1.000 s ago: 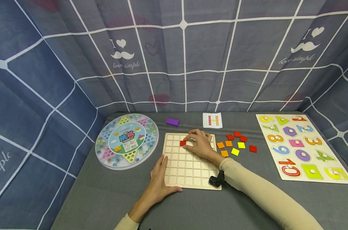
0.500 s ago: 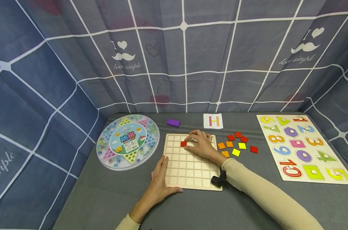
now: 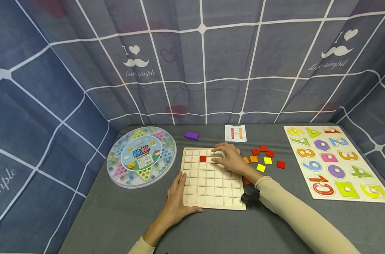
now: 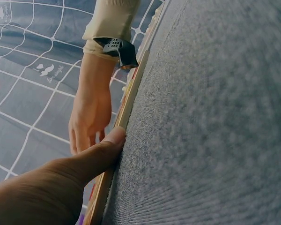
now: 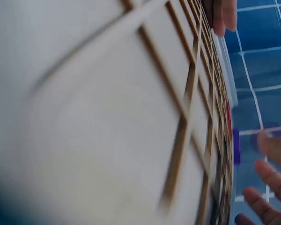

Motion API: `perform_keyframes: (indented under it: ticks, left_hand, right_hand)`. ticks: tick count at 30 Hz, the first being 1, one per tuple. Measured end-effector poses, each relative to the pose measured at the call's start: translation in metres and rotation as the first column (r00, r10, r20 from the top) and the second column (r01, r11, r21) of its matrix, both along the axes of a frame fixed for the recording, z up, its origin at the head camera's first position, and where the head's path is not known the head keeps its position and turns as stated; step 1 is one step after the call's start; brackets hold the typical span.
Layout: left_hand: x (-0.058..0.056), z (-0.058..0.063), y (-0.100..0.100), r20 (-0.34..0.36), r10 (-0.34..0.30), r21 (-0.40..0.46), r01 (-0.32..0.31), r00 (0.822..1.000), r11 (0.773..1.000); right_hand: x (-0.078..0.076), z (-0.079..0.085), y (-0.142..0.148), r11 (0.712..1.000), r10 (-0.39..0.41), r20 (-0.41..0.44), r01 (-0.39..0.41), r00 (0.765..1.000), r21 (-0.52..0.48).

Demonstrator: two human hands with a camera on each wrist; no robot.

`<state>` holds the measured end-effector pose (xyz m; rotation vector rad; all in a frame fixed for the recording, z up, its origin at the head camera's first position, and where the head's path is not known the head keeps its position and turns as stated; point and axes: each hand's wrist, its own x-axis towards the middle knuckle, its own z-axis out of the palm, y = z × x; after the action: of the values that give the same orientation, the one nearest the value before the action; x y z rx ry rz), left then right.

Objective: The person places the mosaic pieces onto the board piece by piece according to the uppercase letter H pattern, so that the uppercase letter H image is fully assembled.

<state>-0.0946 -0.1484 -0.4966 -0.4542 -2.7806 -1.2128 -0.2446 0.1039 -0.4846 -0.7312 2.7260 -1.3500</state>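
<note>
A person's right hand, released with thumb and fingers parted, reaches over the far right part of a wooden grid board; contact cannot be told. The left hand, not clenched, lays straight fingers along the board's left edge, its thumb on the near edge. The board lies flat on the gray worktop, nearly square, its near edge facing the person and its sides running away toward the curtain. A red tile sits in the third cell from the left, second row from the far edge. Loose red, orange and yellow tiles lie just beyond the right edge; a narrow strip of cloth separates the left edge from a round game box labeled "跳棋," its smaller print illegible. Behind are a purple block and a card picturing a colored "H." Numerals 1 to 10 fill a puzzle board, well apart at right. The curtain reads "I," a heart, "love simple."
</note>
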Motion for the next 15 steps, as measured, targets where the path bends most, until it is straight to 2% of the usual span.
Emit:
perform_keyframes:
  ticks: [7,11,15]
  left_hand:
    - [0.0,-0.002,0.0,-0.026,-0.003,0.006,0.003,1.0,1.0]
    - [0.0,-0.002,0.0,-0.053,-0.005,-0.002,0.004,0.999,1.0]
    - [0.0,-0.003,0.0,-0.057,-0.005,0.002,0.005,0.998,1.0]
  right_hand:
    - [0.002,0.0,0.035,0.997,-0.069,0.006,0.069,0.998,-0.022]
    - [0.005,0.0,0.057,0.992,-0.128,-0.035,0.128,0.991,-0.012]
    - [0.006,-0.003,0.078,0.975,-0.22,-0.093,0.221,0.971,-0.004]
